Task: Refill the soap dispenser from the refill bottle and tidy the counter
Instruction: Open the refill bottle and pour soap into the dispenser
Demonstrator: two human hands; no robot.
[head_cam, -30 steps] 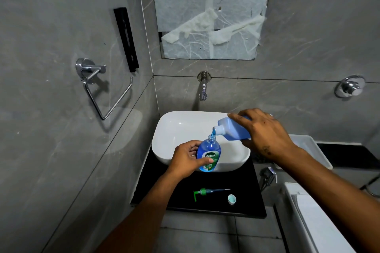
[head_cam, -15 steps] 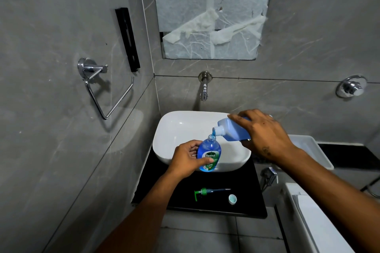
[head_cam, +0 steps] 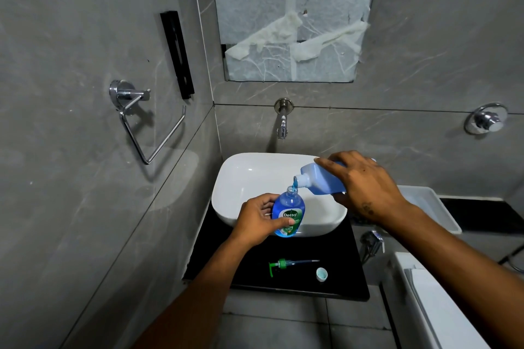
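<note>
My left hand (head_cam: 256,219) grips the blue Dettol soap dispenser (head_cam: 288,214) upright, at the front rim of the white basin (head_cam: 243,178). Its neck is uncapped. My right hand (head_cam: 365,187) holds the blue refill bottle (head_cam: 317,180) tilted down to the left, its mouth just above the dispenser's neck. A thin blue stream runs from one into the other. The green pump head with its tube (head_cam: 286,264) lies on the black counter (head_cam: 340,269). Beside it lies the small round refill cap (head_cam: 321,274).
A wall tap (head_cam: 282,122) hangs over the basin. A chrome towel ring (head_cam: 141,122) is on the left wall, a chrome knob (head_cam: 485,121) on the right. A white bin (head_cam: 431,207) stands right of the basin; a white fixture (head_cam: 436,314) is at lower right.
None in the hands or bottles; the pouring pose holds, with only a slight shift of the view.
</note>
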